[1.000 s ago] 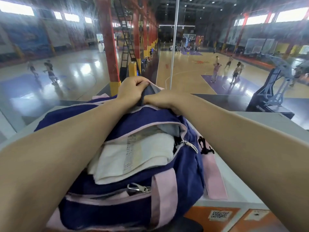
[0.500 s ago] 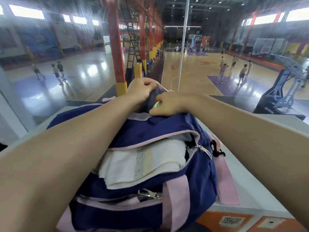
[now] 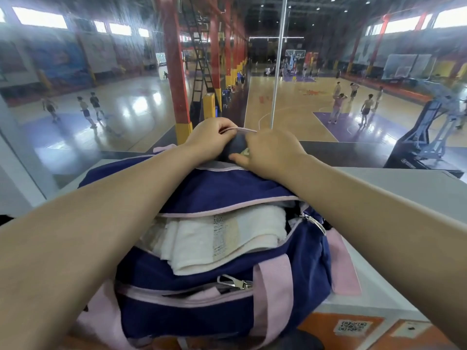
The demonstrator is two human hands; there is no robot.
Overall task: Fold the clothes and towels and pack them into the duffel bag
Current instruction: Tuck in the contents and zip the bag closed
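Observation:
A navy duffel bag (image 3: 217,188) with pink trim and straps lies on a white ledge (image 3: 404,183), its main zip open. Folded white towels (image 3: 227,238) fill the opening. At the bag's far side, my left hand (image 3: 207,137) pinches the pink-edged rim of a side pocket and holds it up. My right hand (image 3: 270,152) pushes a dark item (image 3: 237,145) with a small green patch into that pocket, fingers bent around it. Most of the dark item is hidden between my hands.
A glass pane stands right behind the ledge, with a metal post (image 3: 279,64) in it. Beyond the glass lie basketball courts with players. A metal clip (image 3: 235,282) lies on the bag's near pocket. Orange panels with a QR label (image 3: 350,327) sit below the ledge.
My left hand has lifted the pocket rim higher. My right hand has shifted right and down a little, pressing the dark item further into the pocket.

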